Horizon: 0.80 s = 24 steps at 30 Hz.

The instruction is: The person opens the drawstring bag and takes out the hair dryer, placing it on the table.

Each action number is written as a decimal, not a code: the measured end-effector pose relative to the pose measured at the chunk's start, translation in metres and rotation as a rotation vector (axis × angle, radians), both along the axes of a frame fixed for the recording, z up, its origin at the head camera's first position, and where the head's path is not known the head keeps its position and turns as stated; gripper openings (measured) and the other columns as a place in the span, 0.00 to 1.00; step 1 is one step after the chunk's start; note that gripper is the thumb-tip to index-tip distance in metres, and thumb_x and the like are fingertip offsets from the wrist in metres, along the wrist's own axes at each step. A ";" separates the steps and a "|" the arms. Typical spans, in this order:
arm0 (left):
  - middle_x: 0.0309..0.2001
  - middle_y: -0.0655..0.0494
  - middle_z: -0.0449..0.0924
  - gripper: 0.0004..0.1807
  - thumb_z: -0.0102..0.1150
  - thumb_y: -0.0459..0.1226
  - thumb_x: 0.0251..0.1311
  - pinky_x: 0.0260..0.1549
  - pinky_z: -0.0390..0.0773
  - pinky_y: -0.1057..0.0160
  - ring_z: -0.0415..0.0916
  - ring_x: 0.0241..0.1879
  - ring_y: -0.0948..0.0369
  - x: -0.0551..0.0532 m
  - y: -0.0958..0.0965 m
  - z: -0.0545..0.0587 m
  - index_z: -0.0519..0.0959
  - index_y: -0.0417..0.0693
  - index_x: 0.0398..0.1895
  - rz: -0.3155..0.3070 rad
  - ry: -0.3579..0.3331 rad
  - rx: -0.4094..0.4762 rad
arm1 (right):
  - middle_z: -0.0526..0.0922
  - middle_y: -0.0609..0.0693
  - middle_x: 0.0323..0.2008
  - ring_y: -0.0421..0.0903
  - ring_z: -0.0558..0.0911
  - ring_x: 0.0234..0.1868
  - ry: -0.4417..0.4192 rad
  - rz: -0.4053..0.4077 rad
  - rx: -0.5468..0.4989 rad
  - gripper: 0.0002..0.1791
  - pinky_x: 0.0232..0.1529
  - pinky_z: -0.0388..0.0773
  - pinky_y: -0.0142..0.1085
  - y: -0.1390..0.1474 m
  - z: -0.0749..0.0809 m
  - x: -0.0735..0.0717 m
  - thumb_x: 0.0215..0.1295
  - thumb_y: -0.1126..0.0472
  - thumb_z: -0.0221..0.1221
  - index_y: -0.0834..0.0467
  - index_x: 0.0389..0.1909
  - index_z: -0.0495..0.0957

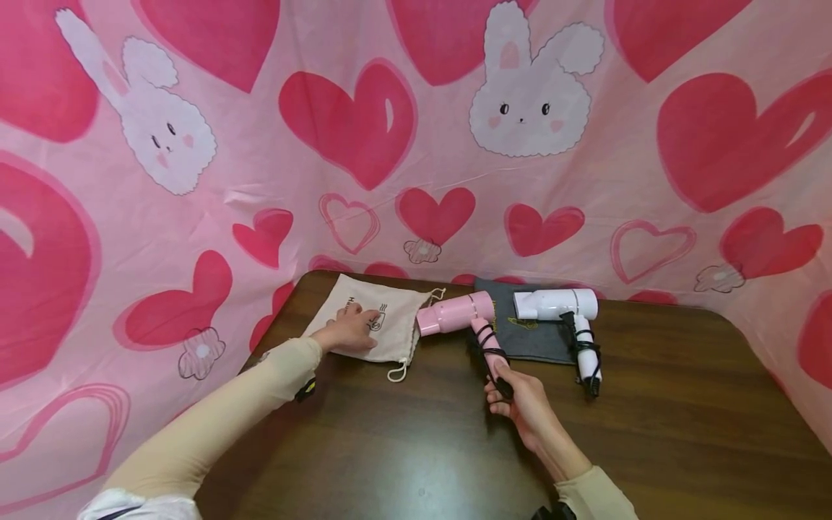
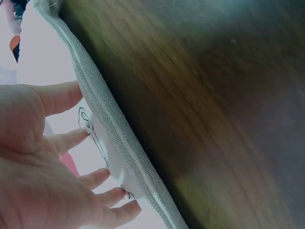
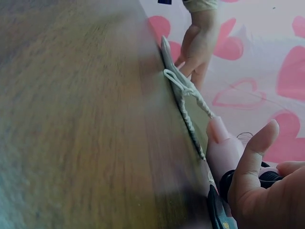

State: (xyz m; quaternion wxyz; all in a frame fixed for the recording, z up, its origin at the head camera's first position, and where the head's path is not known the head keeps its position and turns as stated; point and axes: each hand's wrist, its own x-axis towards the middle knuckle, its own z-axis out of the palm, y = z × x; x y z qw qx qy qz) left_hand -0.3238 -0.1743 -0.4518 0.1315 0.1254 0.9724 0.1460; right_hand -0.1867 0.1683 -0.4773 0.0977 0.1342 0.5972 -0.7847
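A cream drawstring bag [image 1: 396,343] with printed lettering lies flat at the left of the table. My left hand [image 1: 347,331] touches its top with fingers spread; the left wrist view shows these fingers [image 2: 69,140] along the bag's edge. My right hand [image 1: 529,412] grips the handle of a pink hair dryer [image 1: 455,313], which has a black cord wound round it. The dryer's nozzle points left, close to the bag's drawstring end. In the right wrist view, the pink barrel [image 3: 221,148] shows beyond my right thumb [image 3: 255,155].
A white hair dryer [image 1: 560,303], its handle wrapped in black cord, lies partly over a dark grey bag [image 1: 539,345] to the right. The brown wooden table [image 1: 390,448] backs onto a pink cloth [image 1: 448,166] printed with hearts and rabbits.
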 end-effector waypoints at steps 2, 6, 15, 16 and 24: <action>0.70 0.33 0.60 0.38 0.70 0.45 0.64 0.59 0.64 0.29 0.58 0.69 0.33 -0.002 0.003 -0.001 0.70 0.50 0.76 0.010 0.003 -0.003 | 0.82 0.53 0.29 0.41 0.80 0.24 -0.004 -0.011 0.002 0.22 0.27 0.82 0.31 0.000 0.000 -0.001 0.83 0.55 0.52 0.75 0.50 0.74; 0.69 0.34 0.60 0.37 0.68 0.45 0.64 0.61 0.62 0.30 0.57 0.69 0.35 -0.005 0.009 -0.005 0.70 0.51 0.76 0.023 0.014 0.001 | 0.82 0.53 0.29 0.41 0.80 0.25 0.000 -0.032 0.007 0.22 0.28 0.82 0.32 0.002 0.001 -0.001 0.84 0.55 0.51 0.75 0.52 0.74; 0.71 0.35 0.59 0.37 0.67 0.45 0.66 0.61 0.61 0.31 0.55 0.70 0.35 -0.009 0.020 -0.006 0.69 0.53 0.78 0.031 0.000 0.036 | 0.83 0.53 0.30 0.42 0.80 0.26 0.002 -0.061 0.004 0.24 0.29 0.82 0.32 0.005 0.002 0.001 0.85 0.54 0.50 0.76 0.54 0.73; 0.71 0.35 0.58 0.37 0.67 0.44 0.66 0.61 0.61 0.31 0.55 0.70 0.35 -0.009 0.021 -0.006 0.68 0.52 0.78 0.033 -0.002 0.037 | 0.83 0.53 0.30 0.42 0.80 0.26 0.001 -0.065 0.000 0.23 0.28 0.82 0.32 0.005 0.002 0.001 0.85 0.54 0.50 0.76 0.54 0.73; 0.74 0.35 0.56 0.37 0.65 0.44 0.68 0.64 0.57 0.30 0.51 0.72 0.34 -0.014 0.029 -0.004 0.67 0.53 0.79 0.053 -0.017 0.053 | 0.83 0.53 0.29 0.41 0.80 0.25 0.035 -0.099 -0.029 0.22 0.27 0.82 0.32 0.006 0.000 0.003 0.84 0.55 0.50 0.75 0.50 0.74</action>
